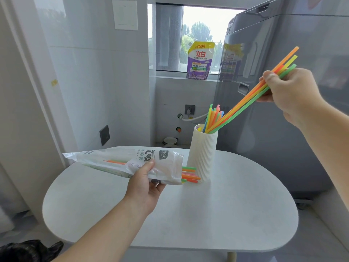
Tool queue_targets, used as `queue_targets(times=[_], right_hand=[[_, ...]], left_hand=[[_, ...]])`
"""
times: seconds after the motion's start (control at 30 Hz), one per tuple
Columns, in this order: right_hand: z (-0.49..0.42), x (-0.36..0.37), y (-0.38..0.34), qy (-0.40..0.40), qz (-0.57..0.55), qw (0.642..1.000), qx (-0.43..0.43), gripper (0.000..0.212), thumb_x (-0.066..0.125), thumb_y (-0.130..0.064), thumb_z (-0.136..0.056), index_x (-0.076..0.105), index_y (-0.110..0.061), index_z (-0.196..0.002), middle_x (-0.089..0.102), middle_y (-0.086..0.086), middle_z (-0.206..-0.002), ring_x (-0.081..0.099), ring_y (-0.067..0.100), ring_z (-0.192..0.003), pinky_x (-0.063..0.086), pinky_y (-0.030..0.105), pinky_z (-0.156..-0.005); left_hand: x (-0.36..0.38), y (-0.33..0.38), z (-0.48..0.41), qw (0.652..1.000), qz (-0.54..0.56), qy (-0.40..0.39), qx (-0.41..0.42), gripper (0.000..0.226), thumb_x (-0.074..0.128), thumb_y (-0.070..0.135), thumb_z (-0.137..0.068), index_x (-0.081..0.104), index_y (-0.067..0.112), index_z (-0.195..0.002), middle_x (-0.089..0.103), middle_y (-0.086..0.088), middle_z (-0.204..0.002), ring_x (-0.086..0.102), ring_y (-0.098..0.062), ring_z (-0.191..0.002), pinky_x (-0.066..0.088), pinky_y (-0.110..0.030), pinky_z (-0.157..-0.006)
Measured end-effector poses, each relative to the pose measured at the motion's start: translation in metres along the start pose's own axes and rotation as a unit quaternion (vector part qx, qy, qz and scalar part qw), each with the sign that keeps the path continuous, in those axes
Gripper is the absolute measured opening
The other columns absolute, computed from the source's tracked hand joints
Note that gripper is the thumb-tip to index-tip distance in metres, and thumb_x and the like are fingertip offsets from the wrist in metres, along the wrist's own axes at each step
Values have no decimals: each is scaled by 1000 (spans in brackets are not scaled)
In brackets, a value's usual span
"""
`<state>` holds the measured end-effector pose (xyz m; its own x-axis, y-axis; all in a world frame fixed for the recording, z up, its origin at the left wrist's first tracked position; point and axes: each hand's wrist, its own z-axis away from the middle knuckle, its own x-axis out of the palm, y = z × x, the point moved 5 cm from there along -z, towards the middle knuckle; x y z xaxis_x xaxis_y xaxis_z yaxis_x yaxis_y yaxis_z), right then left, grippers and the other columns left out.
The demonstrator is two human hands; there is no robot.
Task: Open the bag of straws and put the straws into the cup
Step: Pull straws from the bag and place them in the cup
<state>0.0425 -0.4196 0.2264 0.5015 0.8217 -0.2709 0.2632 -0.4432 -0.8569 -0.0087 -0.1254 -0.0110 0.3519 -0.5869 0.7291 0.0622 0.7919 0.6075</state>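
**Bag in my left hand, a bunch of straws in my right**

Far off on the left wall is a dark wall switch. Nearer, over the left part of the white table, my left hand grips the bag, thumb on top and fingers curled underneath. The bag lies roughly level, its flat end pointing left and its open mouth pointing right. I cannot tell whether its underside touches the tabletop.

Orange and green show through the clear plastic. The bagged straws poke their ends out of the mouth, right at the foot of the cup (touching it or not, I cannot say).

The cup is white and ribbed and stands upright on the table, just right of the bag. Far behind it, a purple and yellow pouch stands on the window ledge. A cluster of standing straws rises from the cup's mouth.

My held bunch, orange, yellow and green, has its lower ends inside the cup and slants up to the right. My right hand pinches the bunch near its upper ends, thumb against curled fingers, up in the air and well right of the cup. Behind that hand, a tall grey appliance fills the right side.
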Motion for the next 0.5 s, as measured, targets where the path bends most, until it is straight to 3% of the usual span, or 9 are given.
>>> queue_targets(times=[0.1, 0.2, 0.5], right_hand=[[1, 11, -4, -27, 19, 999, -14, 27, 58, -31, -100, 70, -7, -103, 73, 1, -88, 76, 15, -73, 63, 32, -77], [0, 26, -14, -66, 36, 997, -35, 27, 60, -31, -99, 70, -6, -101, 75, 5, -90, 77, 17, -71, 63, 37, -80], [-5, 94, -15, -193, 168, 965, -55, 23, 64, -36, -96, 67, -13, -92, 75, 3, -87, 76, 14, -68, 62, 28, -68]], left_hand=[[1, -1, 0, 1000, 0, -6, -1, 18, 65, 11, -95, 65, 20, -110, 80, -2, -88, 77, -16, -74, 62, -32, -54], [1, -2, 0, 1000, -3, -8, -2, 18, 65, 11, -95, 66, 20, -111, 80, -1, -86, 77, -15, -74, 62, -31, -54], [0, -4, -2, 1000, 4, 1, 4, 32, 68, 10, -93, 64, 20, -123, 79, -5, -103, 78, -17, -76, 61, -33, -54]])
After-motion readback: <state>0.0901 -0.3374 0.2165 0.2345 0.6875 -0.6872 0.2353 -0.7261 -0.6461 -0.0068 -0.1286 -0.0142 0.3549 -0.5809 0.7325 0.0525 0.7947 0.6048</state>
